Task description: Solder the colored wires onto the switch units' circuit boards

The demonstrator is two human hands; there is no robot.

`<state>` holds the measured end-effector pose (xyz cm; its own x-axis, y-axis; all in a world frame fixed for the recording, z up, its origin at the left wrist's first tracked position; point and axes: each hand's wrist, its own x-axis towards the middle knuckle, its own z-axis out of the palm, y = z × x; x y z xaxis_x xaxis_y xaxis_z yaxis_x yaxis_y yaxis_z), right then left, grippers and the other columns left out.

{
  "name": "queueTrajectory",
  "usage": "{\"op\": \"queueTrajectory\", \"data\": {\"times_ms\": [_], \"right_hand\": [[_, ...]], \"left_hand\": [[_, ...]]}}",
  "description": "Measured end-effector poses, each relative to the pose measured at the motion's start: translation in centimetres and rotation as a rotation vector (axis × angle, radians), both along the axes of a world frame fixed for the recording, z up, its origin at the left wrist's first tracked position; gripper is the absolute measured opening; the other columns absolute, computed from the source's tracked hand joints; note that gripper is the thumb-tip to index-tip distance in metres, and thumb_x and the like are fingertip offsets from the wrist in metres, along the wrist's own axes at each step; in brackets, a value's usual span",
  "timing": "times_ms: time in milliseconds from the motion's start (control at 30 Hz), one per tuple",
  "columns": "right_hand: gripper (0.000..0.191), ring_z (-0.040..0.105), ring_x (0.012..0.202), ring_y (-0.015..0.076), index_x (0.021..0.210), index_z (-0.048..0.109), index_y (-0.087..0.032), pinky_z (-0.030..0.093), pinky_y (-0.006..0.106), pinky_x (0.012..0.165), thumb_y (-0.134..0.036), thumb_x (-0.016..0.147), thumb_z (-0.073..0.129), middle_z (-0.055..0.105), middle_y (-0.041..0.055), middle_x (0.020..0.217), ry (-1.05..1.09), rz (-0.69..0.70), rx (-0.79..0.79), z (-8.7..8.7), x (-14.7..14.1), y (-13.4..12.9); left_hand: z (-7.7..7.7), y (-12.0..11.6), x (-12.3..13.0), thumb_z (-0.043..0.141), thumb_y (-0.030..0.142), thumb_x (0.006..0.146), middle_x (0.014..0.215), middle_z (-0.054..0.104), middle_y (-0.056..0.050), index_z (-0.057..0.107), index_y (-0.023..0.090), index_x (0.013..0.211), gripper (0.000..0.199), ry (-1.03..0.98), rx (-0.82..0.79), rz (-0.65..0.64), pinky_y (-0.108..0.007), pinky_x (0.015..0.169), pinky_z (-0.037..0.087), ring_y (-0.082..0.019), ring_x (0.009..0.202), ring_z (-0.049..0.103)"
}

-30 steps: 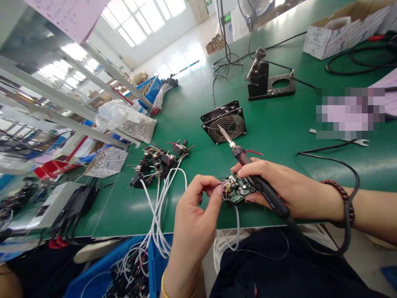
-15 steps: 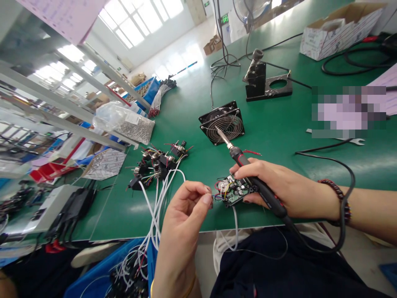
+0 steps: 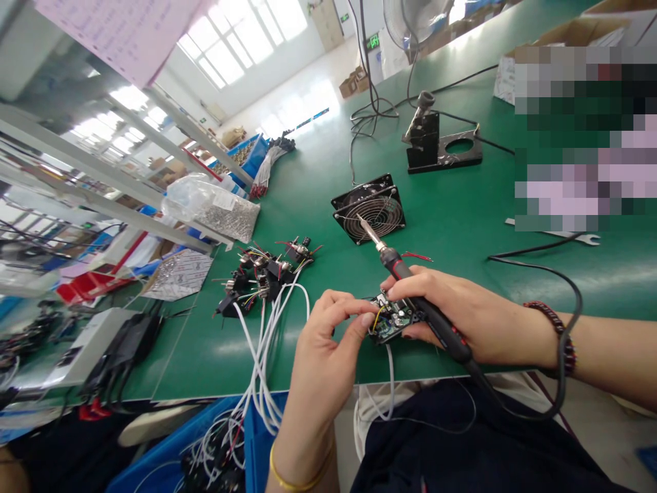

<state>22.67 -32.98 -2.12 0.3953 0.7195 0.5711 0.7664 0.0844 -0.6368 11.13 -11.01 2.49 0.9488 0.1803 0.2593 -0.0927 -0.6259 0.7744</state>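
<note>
Board: circuit board (image 3: 395, 320) sat between both hands, above the green bench's (image 3: 313, 212) near edge.
Right hand (image 3: 462, 322): narrow grip on the soldering iron (image 3: 397, 266), tip toward 11 o'clock.
Left hand (image 3: 326, 349): fingertips closed narrow at the board; anything held was hidden.
Around: fan (image 3: 369, 209) at 12 o'clock, white wires (image 3: 261, 363) at 9 o'clock, blue bin (image 3: 261, 438) at 8 o'clock.

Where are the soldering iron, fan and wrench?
soldering iron (image 3: 399, 269), head view, on the red-and-black grip
fan (image 3: 370, 213), head view, on the wire guard
wrench (image 3: 590, 239), head view, on the open end
</note>
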Motion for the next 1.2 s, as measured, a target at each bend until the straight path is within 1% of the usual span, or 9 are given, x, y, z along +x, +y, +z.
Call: {"op": "queueTrajectory", "data": {"times_ms": [233,333,467,600,733,833,933,1100,1200], "right_hand": [[0.035,0.08,0.118,0.0269,0.138,0.062,-0.024,0.068,0.041,0.101,-0.028,0.108,0.078,0.081,0.0129,0.131,0.015,-0.006,0.005,-0.1,0.1,0.1],[0.035,0.08,0.118,0.0272,0.138,0.062,-0.023,0.068,0.041,0.101,-0.03,0.108,0.079,0.081,0.0132,0.131,0.012,-0.011,0.018,-0.2,0.1,0.0],[0.037,0.08,0.118,0.0275,0.139,0.063,-0.023,0.068,0.041,0.101,-0.027,0.107,0.079,0.081,0.0131,0.132,0.046,-0.019,0.019,-0.3,0.1,0.0],[0.038,0.08,0.12,0.027,0.14,0.063,-0.023,0.067,0.042,0.105,-0.031,0.107,0.079,0.08,0.0132,0.133,0.06,-0.013,0.022,-0.3,0.1,0.1],[0.034,0.079,0.121,0.0263,0.139,0.064,-0.023,0.066,0.042,0.109,-0.035,0.11,0.076,0.081,0.0136,0.133,0.047,0.004,0.041,-0.3,0.1,0.2],[0.035,0.079,0.122,0.0262,0.14,0.064,-0.024,0.065,0.042,0.109,-0.034,0.109,0.076,0.081,0.0128,0.133,0.046,-0.005,0.035,-0.2,0.1,0.1],[0.028,0.078,0.12,0.0252,0.139,0.064,-0.025,0.065,0.039,0.105,-0.029,0.112,0.069,0.08,0.0123,0.135,0.001,-0.028,0.061,0.1,0.3,-0.2],[0.023,0.074,0.095,0.0188,0.137,0.066,-0.028,0.062,0.034,0.09,-0.021,0.116,0.058,0.083,0.0054,0.118,-0.105,-0.036,0.229,0.9,0.3,-1.4],[0.026,0.073,0.095,0.022,0.142,0.064,-0.027,0.06,0.037,0.092,-0.026,0.118,0.052,0.085,0.0065,0.109,-0.221,-0.006,0.236,1.5,-0.1,-2.1]], "left_hand": [[-0.9,-2.5,-2.5,0.071,0.029,0.109,0.119,0.075,-0.01,0.081,0.029,0.13,0.023,-0.15,0.53,0.082,-0.044,0.099,0.051,-0.029,0.111,0.066],[-1.3,-3.6,-2.8,0.073,0.022,0.107,0.123,0.076,-0.011,0.078,0.025,0.13,0.024,-0.2,0.622,0.125,-0.044,0.101,0.048,-0.03,0.113,0.067],[-1.8,-3.0,-3.4,0.068,0.009,0.108,0.119,0.08,-0.008,0.078,0.028,0.129,0.03,-0.286,0.686,0.145,-0.041,0.095,0.048,-0.026,0.107,0.069],[-2.1,-1.6,-4.2,0.068,0.001,0.105,0.115,0.081,-0.007,0.078,0.027,0.133,0.04,-0.374,0.753,0.02,-0.036,0.098,0.051,-0.024,0.105,0.068],[-2.1,-1.7,-3.7,0.061,-0.006,0.103,0.104,0.08,-0.006,0.074,0.022,0.136,0.045,-0.407,0.709,-0.144,-0.033,0.097,0.053,-0.022,0.1,0.069],[-1.8,-2.2,-2.6,0.069,0.002,0.104,0.099,0.08,-0.003,0.068,0.02,0.134,0.036,-0.392,0.529,-0.094,-0.031,0.086,0.055,-0.02,0.09,0.07],[-1.3,-2.5,-1.8,0.071,0.005,0.103,0.095,0.078,0.0,0.069,0.025,0.114,0.022,-0.309,0.374,-0.037,-0.029,0.08,0.057,-0.018,0.085,0.072],[-0.6,-2.7,-1.4,0.069,0.006,0.105,0.092,0.074,0.001,0.073,0.024,0.106,0.019,-0.237,0.287,-0.033,-0.026,0.074,0.056,-0.015,0.079,0.069],[-0.7,-2.9,-1.5,0.069,0.008,0.106,0.091,0.071,0.001,0.074,0.024,0.105,0.017,-0.182,0.243,-0.014,-0.025,0.071,0.055,-0.014,0.074,0.065]]}}
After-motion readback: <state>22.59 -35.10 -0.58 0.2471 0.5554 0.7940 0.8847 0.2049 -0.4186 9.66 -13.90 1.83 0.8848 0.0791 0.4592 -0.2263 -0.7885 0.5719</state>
